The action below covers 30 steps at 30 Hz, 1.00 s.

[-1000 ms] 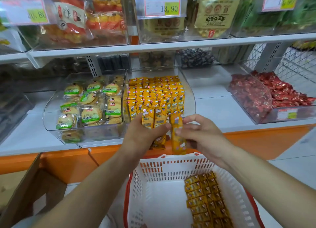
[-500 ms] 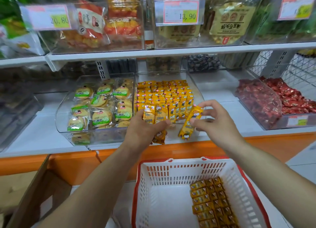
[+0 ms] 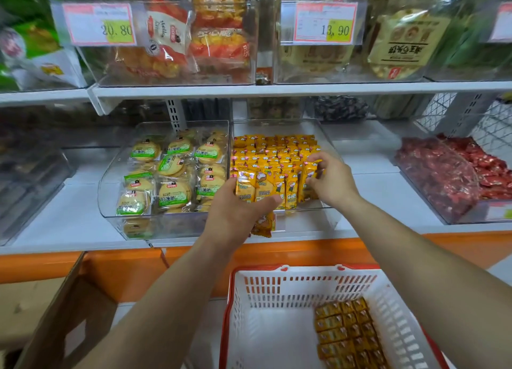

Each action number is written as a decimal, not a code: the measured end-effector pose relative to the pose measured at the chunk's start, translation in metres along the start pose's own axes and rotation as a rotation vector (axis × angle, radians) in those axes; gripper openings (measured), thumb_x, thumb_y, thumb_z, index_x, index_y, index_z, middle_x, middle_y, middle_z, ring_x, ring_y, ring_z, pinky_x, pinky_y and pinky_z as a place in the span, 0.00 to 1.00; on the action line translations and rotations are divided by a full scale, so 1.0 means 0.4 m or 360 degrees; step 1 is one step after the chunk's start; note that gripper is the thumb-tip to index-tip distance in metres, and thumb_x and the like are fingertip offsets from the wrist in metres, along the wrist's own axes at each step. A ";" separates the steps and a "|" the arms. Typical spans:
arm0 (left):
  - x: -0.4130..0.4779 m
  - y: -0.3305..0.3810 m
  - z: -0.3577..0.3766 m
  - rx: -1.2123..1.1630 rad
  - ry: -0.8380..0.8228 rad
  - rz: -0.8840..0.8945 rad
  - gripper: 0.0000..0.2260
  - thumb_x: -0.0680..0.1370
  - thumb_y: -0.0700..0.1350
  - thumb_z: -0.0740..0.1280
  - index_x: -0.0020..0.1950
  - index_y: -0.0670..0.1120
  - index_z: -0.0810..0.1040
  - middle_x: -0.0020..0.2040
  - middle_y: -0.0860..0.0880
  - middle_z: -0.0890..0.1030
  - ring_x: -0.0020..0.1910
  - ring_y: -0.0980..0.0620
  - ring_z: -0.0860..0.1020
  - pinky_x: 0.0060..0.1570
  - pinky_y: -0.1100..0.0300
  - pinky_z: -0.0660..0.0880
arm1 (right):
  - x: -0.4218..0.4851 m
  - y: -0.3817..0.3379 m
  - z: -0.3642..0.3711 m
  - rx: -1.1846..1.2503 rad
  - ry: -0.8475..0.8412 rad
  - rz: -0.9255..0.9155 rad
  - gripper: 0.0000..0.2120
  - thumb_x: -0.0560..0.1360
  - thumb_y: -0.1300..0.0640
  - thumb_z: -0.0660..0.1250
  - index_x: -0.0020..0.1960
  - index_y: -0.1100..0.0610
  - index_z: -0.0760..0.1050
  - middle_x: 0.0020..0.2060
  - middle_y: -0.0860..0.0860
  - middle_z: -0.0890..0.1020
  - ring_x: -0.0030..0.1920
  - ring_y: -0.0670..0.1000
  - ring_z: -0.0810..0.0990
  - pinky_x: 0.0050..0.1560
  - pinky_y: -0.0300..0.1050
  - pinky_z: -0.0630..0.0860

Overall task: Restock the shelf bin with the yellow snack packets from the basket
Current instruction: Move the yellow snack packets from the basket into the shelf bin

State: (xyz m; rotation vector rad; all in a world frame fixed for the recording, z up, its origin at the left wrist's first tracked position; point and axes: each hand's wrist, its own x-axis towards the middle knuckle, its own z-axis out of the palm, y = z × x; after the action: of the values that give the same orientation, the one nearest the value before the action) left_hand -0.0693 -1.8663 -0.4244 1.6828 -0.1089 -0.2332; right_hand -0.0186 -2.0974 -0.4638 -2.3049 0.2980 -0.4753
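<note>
A clear shelf bin holds rows of yellow snack packets. My left hand grips a bunch of yellow packets at the bin's front edge; one hangs below my palm. My right hand pinches a single yellow packet and holds it upright against the front-right row inside the bin. Below, a white basket with a red rim contains more yellow packets laid in rows at its right side.
A clear bin of green-labelled round biscuits stands left of the yellow bin. A bin of red wrapped sweets sits at the right. An upper shelf carries bagged snacks and price tags. A cardboard box is at the lower left.
My right hand carried its packet from in front of the shelf up into the bin's front-right row. My left hand stayed at the bin's front edge with its bunch.
</note>
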 end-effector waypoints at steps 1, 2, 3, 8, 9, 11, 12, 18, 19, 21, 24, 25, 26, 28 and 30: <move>-0.001 -0.001 -0.002 0.0000 -0.0012 0.0003 0.14 0.72 0.45 0.78 0.55 0.49 0.80 0.45 0.52 0.88 0.43 0.51 0.87 0.39 0.56 0.85 | 0.008 0.008 0.011 -0.0026 -0.0038 0.0019 0.20 0.70 0.66 0.75 0.55 0.47 0.76 0.38 0.44 0.76 0.36 0.46 0.75 0.30 0.27 0.66; 0.000 -0.002 -0.003 0.0011 -0.0023 0.0001 0.15 0.73 0.45 0.78 0.56 0.49 0.80 0.46 0.51 0.88 0.43 0.51 0.87 0.41 0.56 0.85 | 0.016 0.015 0.019 -0.0048 -0.0076 0.0040 0.20 0.70 0.66 0.75 0.54 0.47 0.75 0.38 0.45 0.77 0.37 0.48 0.76 0.30 0.27 0.65; 0.000 -0.002 -0.004 0.0024 -0.0033 -0.0003 0.15 0.73 0.45 0.78 0.57 0.48 0.80 0.47 0.51 0.88 0.44 0.51 0.87 0.43 0.54 0.85 | 0.023 0.021 0.026 -0.0059 -0.0112 0.0065 0.20 0.69 0.67 0.74 0.53 0.46 0.75 0.38 0.46 0.78 0.38 0.50 0.77 0.32 0.28 0.66; 0.010 -0.009 -0.002 0.0026 -0.0066 -0.0006 0.17 0.72 0.45 0.79 0.58 0.47 0.79 0.49 0.48 0.87 0.45 0.50 0.87 0.45 0.53 0.85 | 0.043 0.025 0.046 -0.0124 -0.0253 0.0110 0.21 0.69 0.69 0.72 0.52 0.48 0.74 0.47 0.55 0.83 0.46 0.57 0.81 0.46 0.47 0.79; 0.010 -0.012 0.000 0.0015 -0.0073 -0.0007 0.17 0.72 0.45 0.79 0.58 0.47 0.79 0.48 0.48 0.87 0.45 0.50 0.87 0.43 0.55 0.85 | 0.044 0.026 0.049 -0.0123 -0.0264 0.0108 0.20 0.69 0.69 0.72 0.53 0.48 0.74 0.50 0.56 0.83 0.48 0.57 0.81 0.49 0.48 0.79; 0.012 -0.020 0.007 -0.0011 -0.0098 0.0011 0.15 0.72 0.43 0.79 0.56 0.47 0.80 0.45 0.50 0.88 0.42 0.51 0.87 0.37 0.61 0.83 | 0.046 0.029 0.053 -0.0118 -0.0253 0.0110 0.21 0.70 0.70 0.72 0.55 0.50 0.75 0.55 0.57 0.80 0.52 0.55 0.78 0.55 0.45 0.76; 0.013 -0.023 0.012 -0.0017 -0.0106 0.0020 0.15 0.72 0.43 0.79 0.55 0.47 0.80 0.44 0.51 0.88 0.41 0.53 0.87 0.35 0.64 0.81 | 0.047 0.030 0.055 -0.0151 -0.0243 0.0115 0.21 0.70 0.70 0.72 0.57 0.51 0.77 0.57 0.57 0.79 0.54 0.54 0.76 0.57 0.44 0.73; 0.012 -0.024 0.036 -0.0020 -0.0142 -0.0064 0.19 0.71 0.47 0.80 0.58 0.48 0.78 0.46 0.49 0.88 0.44 0.49 0.87 0.48 0.49 0.85 | 0.027 0.004 0.032 -0.0244 -0.0263 0.0127 0.28 0.72 0.68 0.71 0.70 0.57 0.70 0.50 0.55 0.78 0.51 0.56 0.77 0.55 0.45 0.74; 0.011 -0.023 0.039 -0.0021 -0.0150 -0.0098 0.20 0.71 0.49 0.80 0.59 0.48 0.78 0.47 0.48 0.87 0.45 0.47 0.87 0.49 0.45 0.84 | 0.016 -0.008 0.021 -0.0258 -0.0265 0.0111 0.30 0.72 0.67 0.71 0.72 0.57 0.68 0.55 0.58 0.78 0.55 0.58 0.77 0.58 0.48 0.75; 0.007 -0.022 0.044 -0.0022 -0.0166 -0.0161 0.23 0.70 0.51 0.81 0.60 0.47 0.77 0.49 0.46 0.87 0.47 0.44 0.87 0.50 0.40 0.83 | -0.015 -0.032 -0.007 -0.0262 -0.0231 0.0056 0.32 0.72 0.63 0.74 0.73 0.56 0.66 0.60 0.58 0.76 0.58 0.59 0.78 0.60 0.53 0.76; 0.004 -0.026 0.053 -0.0058 -0.0241 -0.0187 0.22 0.70 0.49 0.81 0.60 0.46 0.79 0.48 0.44 0.87 0.46 0.41 0.87 0.51 0.36 0.82 | -0.094 -0.059 -0.072 0.0111 -0.0192 0.0084 0.24 0.72 0.58 0.74 0.66 0.52 0.72 0.52 0.52 0.78 0.49 0.53 0.81 0.50 0.49 0.79; 0.001 -0.027 0.058 -0.0066 -0.0276 -0.0203 0.22 0.70 0.48 0.81 0.60 0.45 0.79 0.47 0.42 0.87 0.46 0.39 0.86 0.51 0.34 0.81 | -0.128 -0.064 -0.097 0.0290 -0.0225 0.0151 0.20 0.73 0.57 0.74 0.63 0.50 0.74 0.50 0.50 0.79 0.46 0.51 0.82 0.47 0.47 0.79; -0.001 -0.029 0.064 -0.0070 -0.0318 -0.0217 0.22 0.70 0.47 0.81 0.60 0.44 0.78 0.47 0.40 0.87 0.47 0.36 0.86 0.50 0.32 0.80 | -0.161 -0.068 -0.120 0.0454 -0.0282 0.0220 0.17 0.74 0.57 0.73 0.61 0.49 0.76 0.49 0.49 0.80 0.45 0.49 0.83 0.45 0.45 0.80; -0.007 -0.035 0.081 -0.0051 -0.0423 -0.0210 0.19 0.71 0.44 0.80 0.59 0.45 0.79 0.48 0.39 0.87 0.48 0.34 0.85 0.51 0.31 0.80 | -0.220 -0.072 -0.153 0.0713 -0.0418 0.0327 0.12 0.77 0.56 0.70 0.59 0.47 0.78 0.49 0.50 0.82 0.44 0.49 0.85 0.42 0.44 0.80; -0.020 -0.040 0.101 -0.0019 -0.0568 -0.0181 0.18 0.71 0.45 0.79 0.59 0.48 0.80 0.50 0.42 0.87 0.50 0.37 0.86 0.55 0.34 0.80 | -0.258 -0.071 -0.171 0.0843 -0.0526 0.0364 0.11 0.78 0.55 0.68 0.59 0.46 0.79 0.50 0.51 0.83 0.45 0.50 0.85 0.42 0.44 0.79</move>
State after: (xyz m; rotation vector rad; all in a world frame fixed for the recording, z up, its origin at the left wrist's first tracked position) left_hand -0.0870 -1.9019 -0.4439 1.6229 -0.2776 -0.6176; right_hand -0.1389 -2.0850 -0.4244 -1.7663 0.2339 -0.0400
